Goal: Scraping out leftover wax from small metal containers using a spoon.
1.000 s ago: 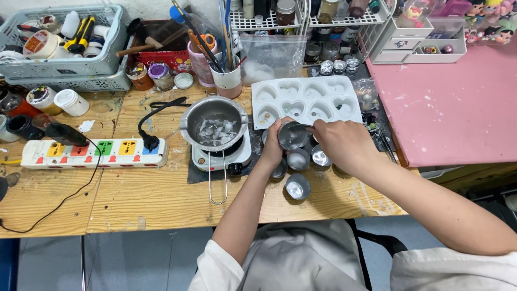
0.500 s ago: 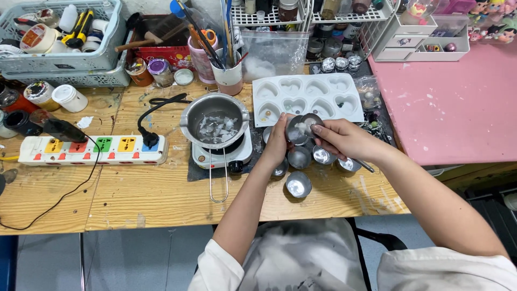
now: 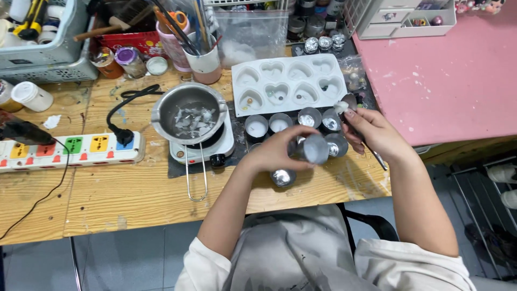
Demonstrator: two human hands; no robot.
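Note:
My left hand (image 3: 277, 152) grips a small round metal tin (image 3: 315, 149), tilted on its side above the table's front edge. My right hand (image 3: 372, 133) holds a metal spoon (image 3: 350, 103) whose bowl carries a lump of white wax, its handle poking out below the wrist. Several more small tins (image 3: 280, 123) stand in rows under the hands, some filled with white wax; one tin (image 3: 282, 177) sits alone nearer me. Behind them lies a white heart-shaped mould tray (image 3: 288, 81).
A metal pot with wax chunks (image 3: 189, 114) sits on a small electric hotplate (image 3: 210, 148), plugged into a white power strip (image 3: 75, 150). Baskets, jars and a cup of brushes (image 3: 204, 59) line the back. A pink tabletop (image 3: 452, 75) lies to the right.
My left hand lifted one tin from the group and tipped it on its side. My right hand drew back to the right, raising the spoon with wax on it.

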